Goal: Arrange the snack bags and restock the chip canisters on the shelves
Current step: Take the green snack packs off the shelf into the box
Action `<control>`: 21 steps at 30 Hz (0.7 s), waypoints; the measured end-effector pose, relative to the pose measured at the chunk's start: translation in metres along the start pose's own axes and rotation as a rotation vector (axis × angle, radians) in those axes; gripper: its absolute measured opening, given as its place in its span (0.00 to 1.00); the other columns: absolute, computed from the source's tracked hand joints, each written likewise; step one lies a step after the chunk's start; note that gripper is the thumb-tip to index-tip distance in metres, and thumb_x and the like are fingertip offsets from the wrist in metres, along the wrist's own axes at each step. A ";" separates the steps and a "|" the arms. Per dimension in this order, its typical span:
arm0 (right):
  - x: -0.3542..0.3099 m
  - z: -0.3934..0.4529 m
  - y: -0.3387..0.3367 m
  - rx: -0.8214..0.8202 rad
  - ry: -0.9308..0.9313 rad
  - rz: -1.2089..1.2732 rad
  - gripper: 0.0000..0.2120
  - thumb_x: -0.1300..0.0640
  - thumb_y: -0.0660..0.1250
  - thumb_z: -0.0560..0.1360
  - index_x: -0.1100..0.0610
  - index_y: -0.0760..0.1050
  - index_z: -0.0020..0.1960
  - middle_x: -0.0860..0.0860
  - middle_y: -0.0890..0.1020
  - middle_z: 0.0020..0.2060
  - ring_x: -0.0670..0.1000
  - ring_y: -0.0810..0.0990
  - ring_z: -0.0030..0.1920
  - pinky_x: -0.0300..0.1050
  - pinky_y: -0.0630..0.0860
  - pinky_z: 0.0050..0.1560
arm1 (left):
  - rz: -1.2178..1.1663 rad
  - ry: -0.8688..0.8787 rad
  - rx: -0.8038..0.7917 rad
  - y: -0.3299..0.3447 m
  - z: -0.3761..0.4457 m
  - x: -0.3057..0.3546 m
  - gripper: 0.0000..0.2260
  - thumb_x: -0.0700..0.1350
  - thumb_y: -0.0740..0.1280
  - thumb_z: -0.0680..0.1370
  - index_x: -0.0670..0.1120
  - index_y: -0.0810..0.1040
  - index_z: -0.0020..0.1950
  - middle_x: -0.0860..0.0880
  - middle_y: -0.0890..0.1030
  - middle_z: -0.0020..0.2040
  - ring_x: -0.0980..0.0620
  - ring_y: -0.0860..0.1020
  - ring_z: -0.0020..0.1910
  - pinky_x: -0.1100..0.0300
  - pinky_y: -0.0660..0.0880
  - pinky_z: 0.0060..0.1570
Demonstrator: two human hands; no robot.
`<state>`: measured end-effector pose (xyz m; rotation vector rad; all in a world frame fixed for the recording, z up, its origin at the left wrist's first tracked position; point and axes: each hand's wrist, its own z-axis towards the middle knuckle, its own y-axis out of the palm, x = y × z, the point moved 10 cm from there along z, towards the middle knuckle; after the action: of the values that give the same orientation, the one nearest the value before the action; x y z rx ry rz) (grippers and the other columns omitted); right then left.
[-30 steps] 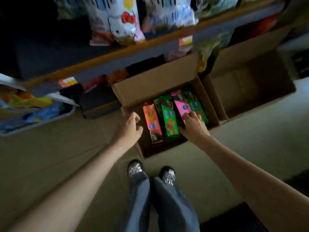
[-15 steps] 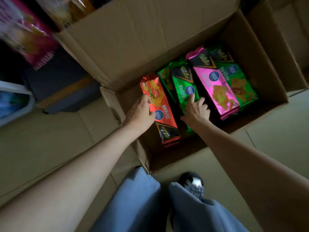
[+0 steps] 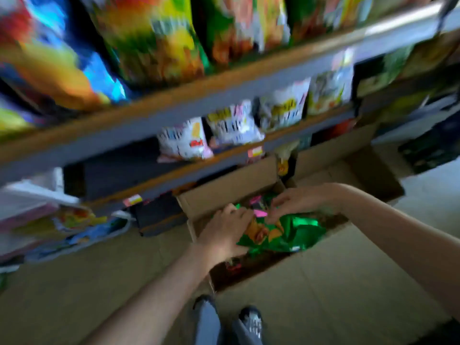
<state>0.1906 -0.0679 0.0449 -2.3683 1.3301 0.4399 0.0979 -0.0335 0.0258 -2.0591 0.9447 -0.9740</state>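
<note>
**Lifting green snack bags out of the carton, shelves only partly filled**

Pulling stock from the open cardboard carton (image 3: 224, 192) on the floor, I have my left hand (image 3: 224, 232) curled round the near end of a green snack bag (image 3: 286, 232), which sits at the carton's mouth. My right hand (image 3: 296, 202) hovers over the far end with fingers bent; the blur keeps me from telling whether it pinches the bag or the pink packet (image 3: 260, 213) just beside it. I judge the job barely under way: white snack bags (image 3: 184, 140) stand on the middle shelf (image 3: 224, 155), but a dark gap lies to their left, and more packets remain in the carton. No chip canisters show anywhere.
</note>
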 end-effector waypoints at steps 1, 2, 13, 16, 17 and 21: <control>-0.021 -0.040 -0.012 -0.017 -0.016 0.090 0.13 0.46 0.69 0.71 0.55 0.80 0.47 0.48 0.83 0.43 0.52 0.81 0.50 0.43 0.75 0.49 | -0.122 0.008 0.015 -0.041 -0.019 0.014 0.29 0.52 0.71 0.72 0.50 0.64 0.70 0.50 0.71 0.64 0.48 0.66 0.63 0.59 0.64 0.58; -0.045 -0.083 -0.027 -0.021 -0.052 0.163 0.11 0.47 0.67 0.73 0.55 0.80 0.48 0.49 0.85 0.45 0.52 0.82 0.51 0.43 0.77 0.51 | -0.191 0.018 0.041 -0.084 -0.037 0.026 0.29 0.50 0.71 0.71 0.50 0.66 0.69 0.49 0.73 0.62 0.48 0.68 0.62 0.62 0.64 0.55; -0.343 -0.428 -0.079 0.710 -0.768 -0.559 0.17 0.49 0.76 0.64 0.49 0.73 0.48 0.40 0.78 0.31 0.37 0.73 0.30 0.25 0.67 0.31 | -0.379 -0.014 0.548 -0.393 -0.256 0.036 0.26 0.42 0.76 0.69 0.46 0.72 0.65 0.50 0.78 0.59 0.56 0.75 0.57 0.68 0.68 0.52; -0.388 -0.474 -0.061 0.795 -1.002 -0.566 0.15 0.51 0.77 0.63 0.51 0.74 0.44 0.44 0.77 0.34 0.36 0.73 0.30 0.26 0.67 0.33 | -0.379 0.037 0.800 -0.434 -0.325 0.028 0.22 0.41 0.75 0.69 0.51 0.72 0.58 0.57 0.76 0.51 0.72 0.73 0.47 0.80 0.64 0.47; -0.401 -0.488 -0.058 0.811 -1.099 -0.521 0.14 0.52 0.77 0.63 0.50 0.74 0.42 0.44 0.77 0.34 0.36 0.73 0.31 0.28 0.67 0.34 | -0.346 0.057 0.950 -0.450 -0.352 0.022 0.21 0.45 0.75 0.68 0.52 0.71 0.57 0.57 0.75 0.50 0.72 0.73 0.47 0.79 0.65 0.48; -0.438 -0.502 -0.049 0.914 -1.347 -0.376 0.16 0.51 0.77 0.63 0.47 0.69 0.40 0.46 0.76 0.37 0.51 0.79 0.38 0.49 0.76 0.44 | -0.071 -0.297 1.370 -0.480 -0.422 -0.046 0.23 0.49 0.69 0.67 0.41 0.73 0.60 0.44 0.74 0.55 0.45 0.71 0.56 0.57 0.64 0.56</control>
<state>0.0538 0.0405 0.6897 -1.0220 0.2696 0.8324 -0.1172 0.1461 0.6019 -0.9822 -0.0644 -0.8956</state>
